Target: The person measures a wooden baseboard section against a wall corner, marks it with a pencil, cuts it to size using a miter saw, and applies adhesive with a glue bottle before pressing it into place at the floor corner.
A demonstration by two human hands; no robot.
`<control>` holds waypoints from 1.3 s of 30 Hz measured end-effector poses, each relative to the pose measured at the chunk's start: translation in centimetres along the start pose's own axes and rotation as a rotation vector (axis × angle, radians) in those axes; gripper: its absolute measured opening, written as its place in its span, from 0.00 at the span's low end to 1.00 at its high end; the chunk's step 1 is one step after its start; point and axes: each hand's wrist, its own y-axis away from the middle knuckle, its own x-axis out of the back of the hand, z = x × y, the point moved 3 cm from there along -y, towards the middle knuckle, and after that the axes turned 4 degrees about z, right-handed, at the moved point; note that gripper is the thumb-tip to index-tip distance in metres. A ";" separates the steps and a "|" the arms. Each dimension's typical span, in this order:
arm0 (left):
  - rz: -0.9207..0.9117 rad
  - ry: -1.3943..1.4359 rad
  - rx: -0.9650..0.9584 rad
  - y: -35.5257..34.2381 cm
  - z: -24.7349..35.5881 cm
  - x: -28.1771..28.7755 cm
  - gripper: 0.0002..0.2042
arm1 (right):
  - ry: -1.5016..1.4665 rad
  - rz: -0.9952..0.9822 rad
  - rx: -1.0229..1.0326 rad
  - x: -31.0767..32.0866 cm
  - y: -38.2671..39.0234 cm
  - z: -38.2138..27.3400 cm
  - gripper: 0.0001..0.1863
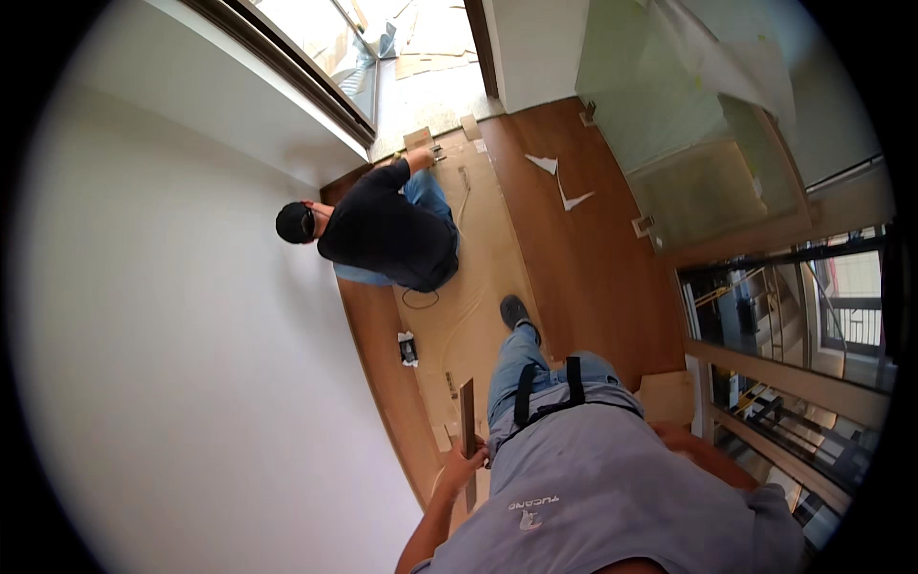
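At my left side, my left hand (463, 463) is closed around a long, narrow brown wooden strip (468, 411). The strip stands out above and below my fingers, close to my hip. My right forearm (712, 459) hangs at my other side. Of my right hand (672, 436) only a part shows by my waist, and its fingers are hidden by my shirt. My grey shoe (514, 311) is on a tan protective sheet (492, 268) laid over the brown wood floor (583, 277).
Ahead on the left, a person (392, 225) in a black cap crouches beside the white wall (220, 316). A small black-and-white object (408, 349) lies on the floor. Scraps of white paper (559, 182) lie farther right. Glass panels (669, 143) stand along the right. A doorway opens ahead.
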 end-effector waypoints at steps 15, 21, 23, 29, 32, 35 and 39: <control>0.207 -0.158 -0.103 -30.5 35.1 2.2 0.19 | -0.322 0.299 -0.100 23.9 -18.2 -32.4 0.17; 0.343 -0.237 -0.059 -40.4 48.1 1.3 0.18 | -0.292 0.290 0.014 37.2 -31.6 -46.7 0.16; 0.334 -0.173 -0.035 -42.6 52.7 0.8 0.18 | -0.253 0.328 0.088 41.2 -34.7 -52.4 0.15; 0.372 -0.172 -0.045 -48.8 63.3 2.4 0.18 | -0.190 0.317 0.249 50.9 -40.6 -68.9 0.14; 0.406 -0.169 -0.059 -52.7 66.1 4.6 0.21 | -0.151 0.312 0.304 53.4 -41.9 -76.3 0.13; 0.371 -0.120 -0.056 -57.1 69.8 7.5 0.24 | -0.107 0.326 0.263 53.9 -44.0 -82.1 0.14; 0.245 0.036 -0.193 -65.2 78.5 12.2 0.26 | 0.071 0.411 0.338 53.1 -49.0 -88.6 0.14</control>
